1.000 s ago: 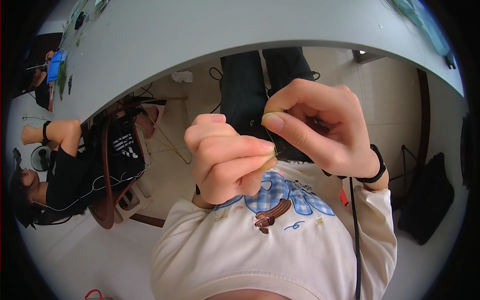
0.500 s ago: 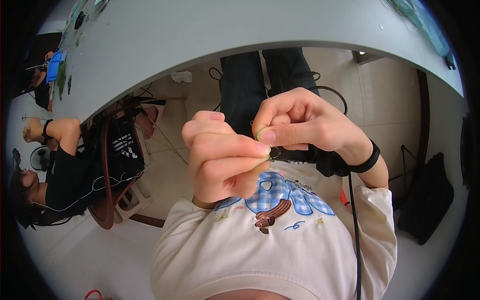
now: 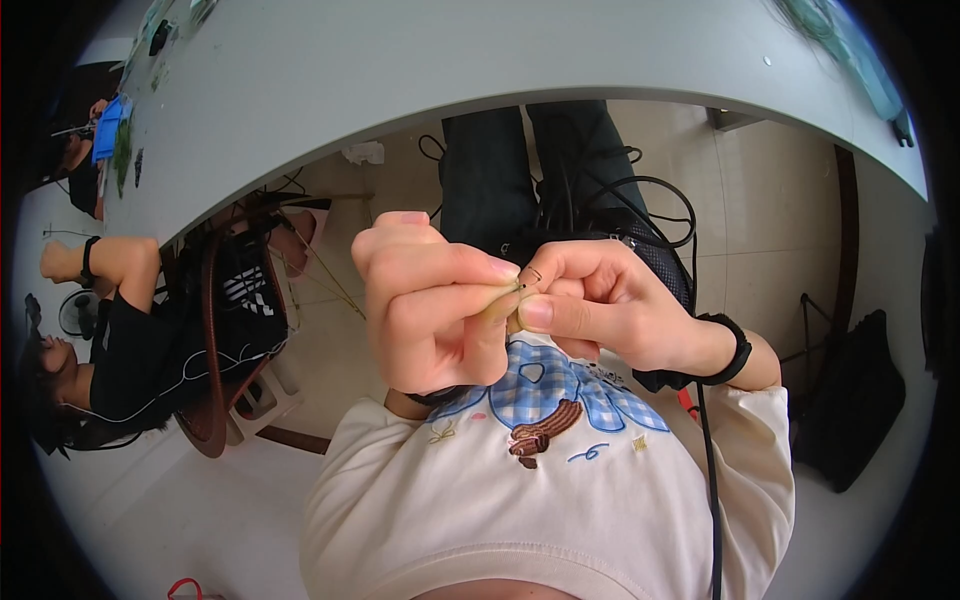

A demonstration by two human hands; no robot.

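My left hand point(image 3: 425, 300) is raised in front of my chest, thumb and index finger pinched together. At its fingertips is a tiny thin piece point(image 3: 534, 273), dark and wire-like, with a small dark bead-like spot at the pinch. Close against it is my right hand point(image 3: 600, 305), its thumb and bent index finger closing around the same spot. Whether its fingers also grip the thin piece or something finer is hidden. The piece is too small to name. A black band point(image 3: 728, 348) circles my right wrist.
A pale grey table point(image 3: 480, 55) curves across the front, beyond my hands. Translucent teal plastic point(image 3: 860, 60) lies at its far right. A black cable point(image 3: 706, 450) runs down my right side. At the left, a co-worker in black point(image 3: 130, 345) sits by a brown-framed chair point(image 3: 213, 350).
My right hand has moved down, its thumb now lower beside the left fingertips. My left hand has shifted slightly left and up. More of the thin dark piece shows.
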